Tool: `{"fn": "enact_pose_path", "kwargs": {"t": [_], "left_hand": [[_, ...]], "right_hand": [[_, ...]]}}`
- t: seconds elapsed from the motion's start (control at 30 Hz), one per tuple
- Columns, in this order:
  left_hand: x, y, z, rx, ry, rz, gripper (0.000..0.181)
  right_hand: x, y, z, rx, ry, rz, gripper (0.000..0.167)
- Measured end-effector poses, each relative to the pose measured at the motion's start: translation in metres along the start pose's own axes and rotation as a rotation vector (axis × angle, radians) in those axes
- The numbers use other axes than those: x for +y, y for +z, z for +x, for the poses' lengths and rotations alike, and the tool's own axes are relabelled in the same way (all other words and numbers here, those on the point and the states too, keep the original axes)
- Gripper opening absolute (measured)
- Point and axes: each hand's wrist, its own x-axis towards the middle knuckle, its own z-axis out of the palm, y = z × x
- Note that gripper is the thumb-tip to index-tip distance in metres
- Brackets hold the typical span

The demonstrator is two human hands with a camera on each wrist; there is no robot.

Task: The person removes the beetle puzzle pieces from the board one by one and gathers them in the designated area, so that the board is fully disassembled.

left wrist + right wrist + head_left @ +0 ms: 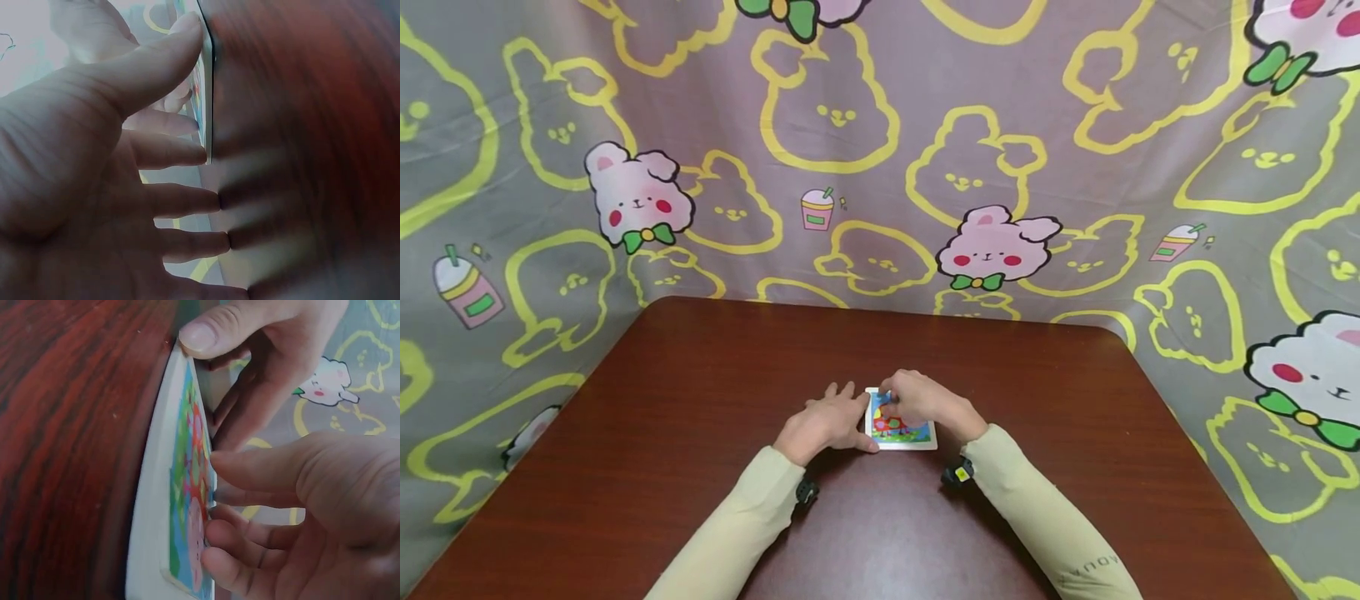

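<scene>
A small flat board (901,445) with a white frame and a bright picture lies on the table. Its picture (181,550) shows red, green, blue and pink areas. My left hand (826,423) is at the board's left side, its thumb (187,44) on the frame near a corner and its other fingers spread, tips down on the table. Over the upper part of the picture is my right hand (919,398), its thumb and curled fingers (228,572) close to the surface. Whether they pinch a loose piece is hidden; the hand covers part of the picture.
The dark brown wooden table (700,358) stretches out around the board. Behind and beside it hangs a grey curtain (865,192) printed with yellow outlines and white bunny heads. Both wrists wear dark bands (958,473).
</scene>
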Motion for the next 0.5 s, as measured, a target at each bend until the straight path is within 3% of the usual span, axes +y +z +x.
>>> {"fn": "enact_pose_path", "kwargs": {"t": [0.27, 0.5], "left_hand": [[0.0010, 0.0006, -0.0017, -0.008, -0.007, -0.020, 0.089], [0.0009, -0.0001, -0.0008, 0.000, 0.008, -0.018, 0.089]], "right_hand": [[-0.0001, 0.0030, -0.0005, 0.025, -0.040, -0.070, 0.029], [-0.0004, 0.0015, -0.0025, 0.017, -0.020, -0.051, 0.028]]}}
